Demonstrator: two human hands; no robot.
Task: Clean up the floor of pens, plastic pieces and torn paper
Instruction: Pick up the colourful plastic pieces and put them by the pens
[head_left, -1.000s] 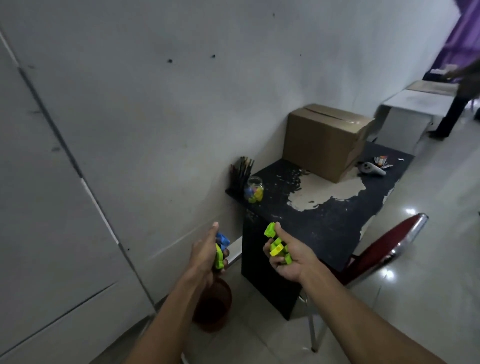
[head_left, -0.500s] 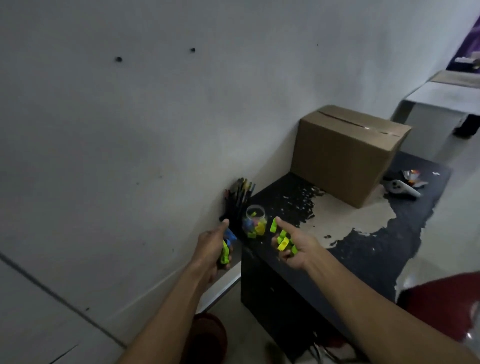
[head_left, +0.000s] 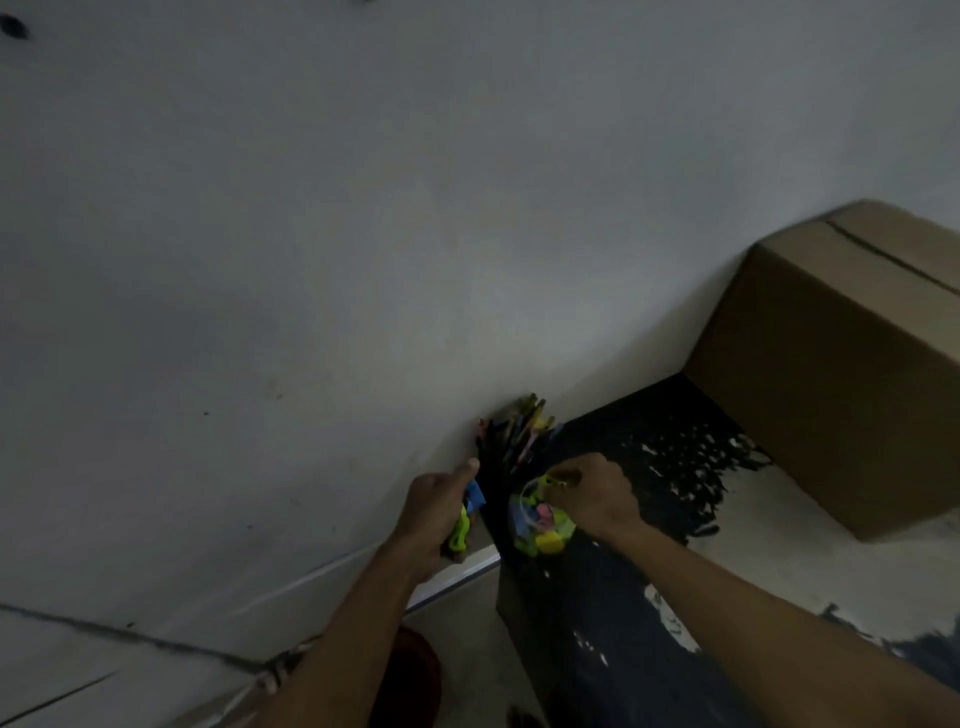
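Gripping blue and green plastic pieces (head_left: 466, 514) in the left hand (head_left: 434, 512), fingers curled round them, just left of the table corner and beside the dark pen holder (head_left: 511, 447) standing against the wall. Hovering over the mouth of the clear jar (head_left: 540, 522) with the right hand (head_left: 592, 493), fingertips bunched and pinching a yellow-green piece (head_left: 551, 480). Depositing, judging by the pose: the jar is already holding a mix of coloured pieces. Calling next for a release straight down into the narrow opening, then a transfer of the left-hand load. Crowding the jar on its left, the pen holder; risking a spill off the near edge of the black table (head_left: 623, 597). Standing well apart to the right, a cardboard box (head_left: 831, 364). Showing below the table corner, a reddish bin (head_left: 415, 670), partly hidden by the left forearm.
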